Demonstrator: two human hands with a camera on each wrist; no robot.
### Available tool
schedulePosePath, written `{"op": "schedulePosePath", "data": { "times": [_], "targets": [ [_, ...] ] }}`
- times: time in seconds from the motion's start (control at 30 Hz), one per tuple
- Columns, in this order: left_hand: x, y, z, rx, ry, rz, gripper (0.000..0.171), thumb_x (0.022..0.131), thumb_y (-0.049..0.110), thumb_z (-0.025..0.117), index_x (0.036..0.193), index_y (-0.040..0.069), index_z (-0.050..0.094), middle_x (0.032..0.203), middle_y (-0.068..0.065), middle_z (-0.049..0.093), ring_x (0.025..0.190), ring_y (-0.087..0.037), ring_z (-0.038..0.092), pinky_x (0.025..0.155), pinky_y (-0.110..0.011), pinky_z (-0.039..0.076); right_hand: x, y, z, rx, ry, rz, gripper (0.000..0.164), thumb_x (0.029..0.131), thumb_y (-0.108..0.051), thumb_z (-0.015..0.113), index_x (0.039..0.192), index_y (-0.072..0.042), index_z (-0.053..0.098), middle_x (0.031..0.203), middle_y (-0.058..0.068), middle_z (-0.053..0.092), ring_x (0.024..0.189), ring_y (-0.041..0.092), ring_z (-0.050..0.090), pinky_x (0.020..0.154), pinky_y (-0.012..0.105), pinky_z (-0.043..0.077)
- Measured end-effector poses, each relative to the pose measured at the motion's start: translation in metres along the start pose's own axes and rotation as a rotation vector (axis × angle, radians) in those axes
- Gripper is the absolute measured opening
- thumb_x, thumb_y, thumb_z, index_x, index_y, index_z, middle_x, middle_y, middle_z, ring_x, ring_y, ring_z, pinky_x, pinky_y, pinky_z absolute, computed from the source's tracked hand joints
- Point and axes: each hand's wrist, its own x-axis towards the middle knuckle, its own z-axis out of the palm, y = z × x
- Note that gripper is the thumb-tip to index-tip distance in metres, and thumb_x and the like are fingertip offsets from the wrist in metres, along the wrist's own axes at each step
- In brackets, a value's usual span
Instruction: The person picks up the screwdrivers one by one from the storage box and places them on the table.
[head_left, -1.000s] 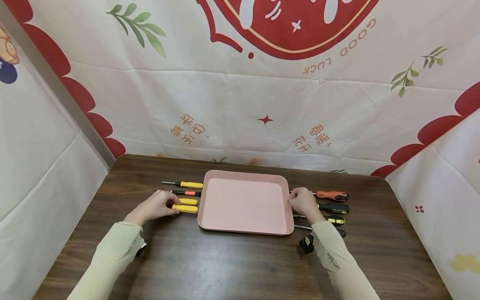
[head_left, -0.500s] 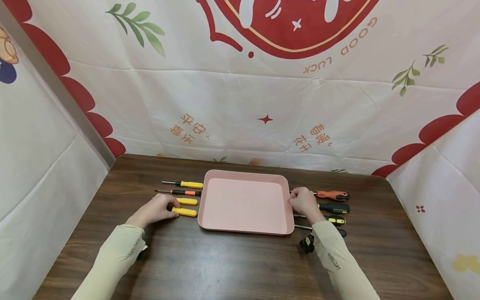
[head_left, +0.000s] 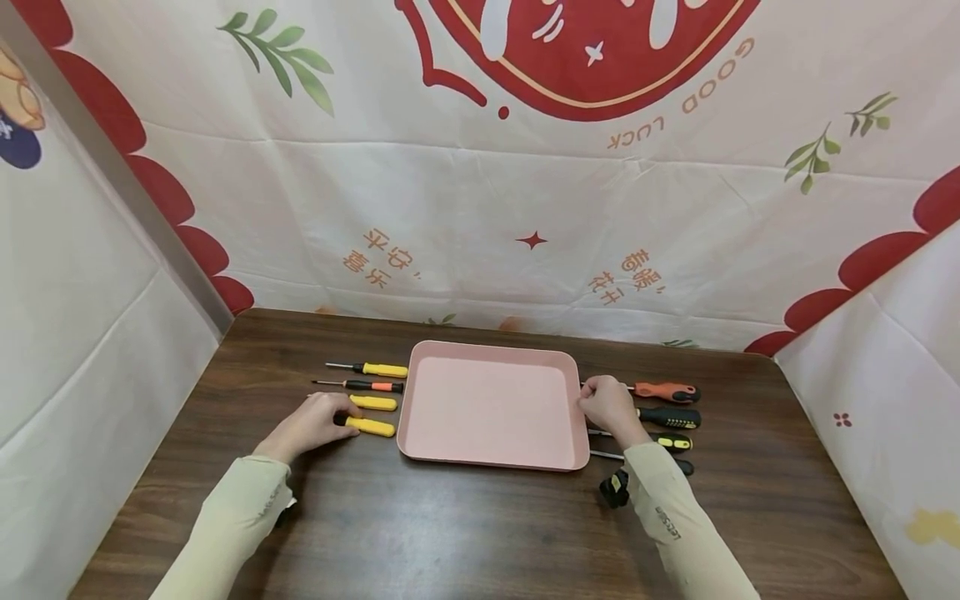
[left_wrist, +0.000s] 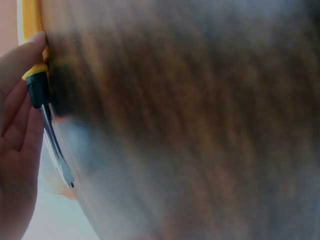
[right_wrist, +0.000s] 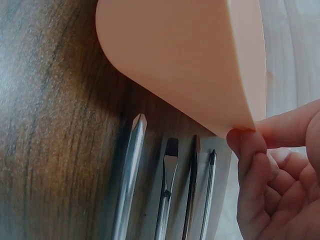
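Note:
My left hand (head_left: 318,422) pinches the nearest yellow-handled screwdriver (head_left: 372,427), left of the pink tray (head_left: 491,408). The left wrist view shows the thumb on its yellow handle (left_wrist: 33,25), and below that a black collar and a flat metal blade (left_wrist: 56,145). Just beyond it lies a second yellow-handled screwdriver (head_left: 375,403), its shaft hidden by the hand. On the tray's right side, my right hand (head_left: 607,406) pinches the rim between thumb and fingers. The right wrist view has the tray wall (right_wrist: 175,55) beside several screwdriver shafts (right_wrist: 131,175).
Farther back on the left lie a black-and-orange screwdriver (head_left: 375,386) and another yellow one (head_left: 384,370). Several screwdrivers, including an orange-handled one (head_left: 666,392) and a black-handled one (head_left: 670,417), lie right of the tray. A printed cloth (head_left: 465,208) hangs behind the wooden table (head_left: 450,533).
My left hand has shifted the nearest yellow screwdriver slightly toward the front edge, widening its gap from the one behind. The right hand and the tray have stayed in place.

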Motion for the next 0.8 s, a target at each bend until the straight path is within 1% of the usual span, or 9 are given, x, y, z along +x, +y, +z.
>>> {"op": "schedulePosePath", "data": {
  "times": [0.2,0.33,0.47,0.6,0.67,0.7,0.73,0.8],
  "targets": [
    [-0.003,-0.003,0.005,0.02,0.046,0.073,0.018,0.073,0.016,0.074,0.088,0.007,0.07,0.087,-0.002,0.067,0.084,-0.019,0.063,0.073,-0.035,0.05,-0.001,0.001,0.0,-0.008,-0.003,-0.004,0.011,0.076,-0.006,0.055,0.065,-0.005,0.056,0.062,0.006,0.053,0.057,0.02,0.048,0.051,0.028,0.038],
    [-0.004,-0.003,0.005,0.013,0.071,0.071,0.02,0.072,0.015,0.074,0.09,0.007,0.07,0.089,-0.004,0.067,0.085,-0.02,0.063,0.074,-0.036,0.05,-0.001,0.001,0.001,-0.006,0.007,-0.018,0.01,0.076,-0.006,0.054,0.066,-0.005,0.057,0.063,0.006,0.053,0.057,0.02,0.047,0.052,0.029,0.037],
    [-0.004,-0.002,0.007,0.016,0.074,0.06,0.023,0.072,0.014,0.074,0.093,0.005,0.069,0.091,-0.005,0.067,0.087,-0.021,0.062,0.075,-0.037,0.049,0.0,-0.001,0.001,-0.004,0.008,-0.011,0.011,0.076,-0.006,0.054,0.066,-0.005,0.057,0.064,0.006,0.054,0.058,0.021,0.048,0.052,0.028,0.038],
    [-0.006,0.002,0.008,0.025,0.082,0.045,0.027,0.072,0.018,0.074,0.095,0.006,0.068,0.092,-0.004,0.066,0.088,-0.02,0.061,0.077,-0.037,0.049,0.001,0.001,0.001,0.003,-0.01,-0.015,0.01,0.076,-0.007,0.056,0.067,-0.004,0.059,0.064,0.006,0.054,0.058,0.02,0.048,0.052,0.028,0.038],
    [-0.008,0.005,0.006,0.001,0.095,0.03,0.026,0.073,0.02,0.074,0.095,0.007,0.068,0.093,-0.002,0.066,0.088,-0.019,0.061,0.077,-0.036,0.049,0.0,0.004,-0.001,0.009,-0.036,-0.047,0.011,0.078,-0.009,0.056,0.07,-0.003,0.061,0.063,0.006,0.055,0.057,0.018,0.049,0.052,0.028,0.039],
    [-0.008,0.008,0.004,-0.017,0.115,0.03,0.026,0.074,0.021,0.074,0.095,0.007,0.067,0.092,-0.003,0.066,0.088,-0.018,0.062,0.077,-0.036,0.049,0.0,0.006,-0.003,0.02,-0.051,-0.064,0.012,0.079,-0.01,0.056,0.074,-0.002,0.063,0.064,0.006,0.057,0.057,0.018,0.049,0.052,0.028,0.04],
    [-0.007,0.01,0.0,-0.032,0.135,0.025,0.026,0.074,0.021,0.073,0.095,0.007,0.067,0.092,-0.003,0.066,0.087,-0.018,0.062,0.076,-0.036,0.049,-0.001,0.009,-0.006,0.035,-0.06,-0.083,0.015,0.082,-0.014,0.056,0.079,-0.001,0.065,0.066,0.007,0.059,0.058,0.018,0.051,0.053,0.029,0.041],
    [-0.004,0.018,-0.013,-0.058,0.177,0.009,0.031,0.075,0.022,0.072,0.099,0.004,0.066,0.096,-0.006,0.066,0.091,-0.021,0.061,0.078,-0.038,0.049,-0.003,0.016,-0.015,0.046,-0.035,-0.151,0.025,0.088,-0.022,0.054,0.093,0.0,0.065,0.078,0.012,0.064,0.067,0.022,0.057,0.06,0.033,0.045]
  ]
}}
